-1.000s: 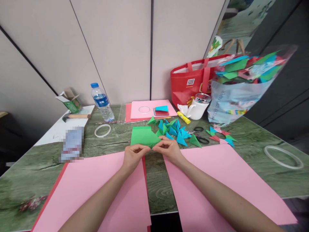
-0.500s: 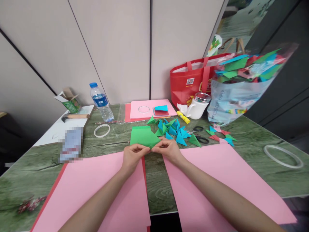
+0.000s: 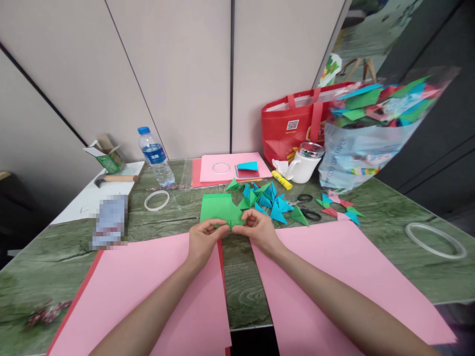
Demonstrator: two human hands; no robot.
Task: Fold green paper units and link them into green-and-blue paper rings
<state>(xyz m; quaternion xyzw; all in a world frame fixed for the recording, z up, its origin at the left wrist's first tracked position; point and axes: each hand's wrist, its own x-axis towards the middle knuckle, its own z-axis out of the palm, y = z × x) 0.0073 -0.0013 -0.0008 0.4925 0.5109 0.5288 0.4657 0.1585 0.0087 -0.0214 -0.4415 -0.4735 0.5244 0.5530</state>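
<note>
A small folded piece of green paper (image 3: 234,216) is pinched between my two hands, just above the table. My left hand (image 3: 204,242) grips its left lower edge with thumb and fingertips. On the other side, my right hand (image 3: 261,232) has its thumb at the lower edge and bent fingers at the right corner. Green paper sheets (image 3: 215,201) lie behind the left fingers. Beyond my right hand is a heap of folded blue and green paper pieces (image 3: 264,197), with black-handled scissors (image 3: 310,214) beside it.
Large pink sheets (image 3: 156,291) lie under both forearms. A water bottle (image 3: 156,155), a white ring (image 3: 156,200) and a hammer (image 3: 117,178) are at left. Behind the heap stand a white mug (image 3: 305,165), a red bag (image 3: 276,123) and a plastic bag of paper scraps (image 3: 356,153).
My right fingers have shifted slightly up and left on the folded green paper, whose right point now sits behind them. My left hand stays almost in place.
</note>
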